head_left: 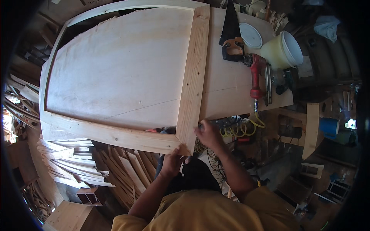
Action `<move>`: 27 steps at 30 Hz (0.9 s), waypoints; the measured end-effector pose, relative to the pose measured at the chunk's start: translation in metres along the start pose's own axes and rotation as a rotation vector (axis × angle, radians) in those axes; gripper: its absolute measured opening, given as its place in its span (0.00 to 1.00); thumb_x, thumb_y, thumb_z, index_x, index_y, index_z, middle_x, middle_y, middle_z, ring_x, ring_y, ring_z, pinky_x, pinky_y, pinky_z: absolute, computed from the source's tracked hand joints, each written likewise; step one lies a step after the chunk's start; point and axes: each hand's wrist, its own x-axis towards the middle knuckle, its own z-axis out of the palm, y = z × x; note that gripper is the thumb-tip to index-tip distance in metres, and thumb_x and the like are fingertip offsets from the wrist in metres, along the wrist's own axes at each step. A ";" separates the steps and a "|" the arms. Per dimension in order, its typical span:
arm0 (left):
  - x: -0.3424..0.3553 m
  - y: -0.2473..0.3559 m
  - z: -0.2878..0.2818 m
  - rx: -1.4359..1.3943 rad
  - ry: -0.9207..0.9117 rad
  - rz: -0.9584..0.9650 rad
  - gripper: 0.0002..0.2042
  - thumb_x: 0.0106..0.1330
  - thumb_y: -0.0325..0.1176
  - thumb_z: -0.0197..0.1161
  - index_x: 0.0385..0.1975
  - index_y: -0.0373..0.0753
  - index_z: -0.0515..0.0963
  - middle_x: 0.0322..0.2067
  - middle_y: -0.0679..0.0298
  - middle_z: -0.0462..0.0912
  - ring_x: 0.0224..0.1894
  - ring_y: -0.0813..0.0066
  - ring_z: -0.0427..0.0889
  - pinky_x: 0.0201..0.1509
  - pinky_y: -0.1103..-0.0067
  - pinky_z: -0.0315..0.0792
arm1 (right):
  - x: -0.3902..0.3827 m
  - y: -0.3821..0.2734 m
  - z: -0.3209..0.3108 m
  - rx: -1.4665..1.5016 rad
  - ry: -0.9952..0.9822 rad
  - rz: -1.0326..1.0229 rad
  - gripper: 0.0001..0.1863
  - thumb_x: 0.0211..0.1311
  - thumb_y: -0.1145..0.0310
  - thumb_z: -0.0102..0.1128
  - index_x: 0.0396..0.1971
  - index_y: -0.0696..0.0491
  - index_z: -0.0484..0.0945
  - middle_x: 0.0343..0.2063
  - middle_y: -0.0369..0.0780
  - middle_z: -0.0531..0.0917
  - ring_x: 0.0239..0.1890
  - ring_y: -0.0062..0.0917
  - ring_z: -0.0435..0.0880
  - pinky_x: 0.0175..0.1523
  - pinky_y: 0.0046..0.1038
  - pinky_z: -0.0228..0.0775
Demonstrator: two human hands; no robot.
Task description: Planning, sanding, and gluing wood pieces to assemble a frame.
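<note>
The mitred corner of the wooden frame [181,143] is being gripped from below, right at the near edge of the surface [231,92]. The left hand [171,163] is being pressed up against the corner's underside, fingers curled onto the wood. The right hand [208,133] is being held at the outer edge of the upright board [194,73], just above the corner and slightly nearer to it; whether something small is being pinched there cannot be told. From both hands, the board's long axis is running straight away toward the far edge. Farther right, a handsaw [231,34], a red power tool [256,75] and a pale bucket [283,50] are lying.
</note>
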 end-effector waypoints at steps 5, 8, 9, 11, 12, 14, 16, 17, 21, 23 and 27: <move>-0.029 0.036 -0.025 0.499 -0.018 -0.348 0.16 0.67 0.40 0.57 0.42 0.32 0.76 0.36 0.61 0.80 0.33 0.76 0.80 0.39 0.77 0.76 | 0.084 -0.029 -0.068 -0.162 0.609 -0.227 0.34 0.53 0.54 0.64 0.54 0.62 0.65 0.43 0.54 0.75 0.49 0.44 0.74 0.52 0.40 0.67; -0.045 0.082 -0.031 1.118 0.008 0.158 0.12 0.58 0.33 0.65 0.39 0.34 0.78 0.33 0.60 0.82 0.30 0.74 0.80 0.35 0.81 0.74 | 0.159 -0.041 -0.094 -0.057 0.670 -0.193 0.45 0.48 0.51 0.67 0.60 0.62 0.57 0.56 0.56 0.65 0.61 0.50 0.59 0.64 0.44 0.54; -0.048 0.108 -0.026 1.224 0.126 0.236 0.14 0.56 0.31 0.67 0.40 0.34 0.78 0.35 0.58 0.81 0.32 0.72 0.80 0.37 0.78 0.74 | 0.177 -0.048 -0.090 -0.051 0.663 -0.188 0.45 0.48 0.51 0.67 0.60 0.62 0.57 0.56 0.56 0.65 0.61 0.50 0.59 0.64 0.44 0.54; -0.014 0.163 -0.026 1.449 0.231 0.611 0.18 0.51 0.30 0.70 0.43 0.35 0.76 0.37 0.55 0.80 0.38 0.64 0.80 0.43 0.72 0.74 | 0.206 -0.059 -0.090 -0.253 0.676 -0.115 0.49 0.44 0.48 0.69 0.61 0.62 0.57 0.58 0.58 0.61 0.62 0.51 0.58 0.65 0.46 0.52; 0.010 0.190 -0.032 1.558 0.220 0.908 0.21 0.50 0.29 0.71 0.44 0.35 0.76 0.39 0.53 0.80 0.41 0.59 0.79 0.45 0.69 0.74 | 0.213 -0.058 -0.088 -0.255 0.680 -0.111 0.49 0.44 0.48 0.69 0.61 0.62 0.57 0.58 0.58 0.61 0.62 0.51 0.58 0.65 0.46 0.52; 0.059 0.249 -0.028 1.650 0.235 1.060 0.26 0.48 0.30 0.72 0.49 0.37 0.73 0.44 0.51 0.77 0.48 0.52 0.74 0.52 0.66 0.70 | 0.217 -0.057 -0.084 -0.314 0.709 -0.128 0.50 0.43 0.47 0.69 0.62 0.61 0.57 0.59 0.61 0.58 0.63 0.54 0.56 0.66 0.49 0.49; 0.107 0.308 0.000 1.780 0.210 1.173 0.29 0.49 0.34 0.72 0.54 0.40 0.71 0.51 0.50 0.73 0.55 0.52 0.69 0.58 0.63 0.65 | 0.214 -0.057 -0.083 -0.337 0.728 -0.134 0.50 0.43 0.47 0.69 0.62 0.61 0.58 0.59 0.61 0.58 0.63 0.54 0.56 0.66 0.49 0.48; 0.137 0.333 0.009 1.838 0.270 1.180 0.31 0.50 0.36 0.71 0.56 0.44 0.70 0.54 0.50 0.70 0.58 0.52 0.66 0.60 0.62 0.62 | 0.213 -0.057 -0.082 -0.352 0.744 -0.148 0.50 0.43 0.47 0.69 0.62 0.60 0.58 0.58 0.62 0.58 0.63 0.55 0.56 0.66 0.50 0.48; 0.267 0.407 0.055 1.960 0.473 1.282 0.36 0.51 0.45 0.69 0.63 0.53 0.62 0.63 0.50 0.60 0.65 0.51 0.57 0.65 0.55 0.53 | 0.209 -0.064 -0.075 -0.339 0.706 -0.155 0.50 0.44 0.48 0.69 0.63 0.59 0.57 0.59 0.63 0.57 0.64 0.55 0.54 0.66 0.51 0.47; 0.330 0.424 0.088 1.971 0.526 1.289 0.38 0.52 0.49 0.68 0.64 0.55 0.61 0.63 0.51 0.59 0.66 0.52 0.55 0.65 0.53 0.51 | 0.209 -0.063 -0.079 -0.368 0.698 -0.130 0.50 0.44 0.48 0.69 0.64 0.58 0.56 0.59 0.63 0.57 0.64 0.56 0.54 0.66 0.52 0.47; 0.403 0.447 0.135 1.759 0.743 1.220 0.38 0.52 0.62 0.60 0.64 0.56 0.60 0.65 0.50 0.56 0.69 0.55 0.48 0.65 0.49 0.44 | 0.216 -0.056 -0.073 -0.367 0.666 -0.147 0.53 0.42 0.49 0.71 0.66 0.55 0.52 0.59 0.63 0.54 0.64 0.57 0.53 0.65 0.57 0.46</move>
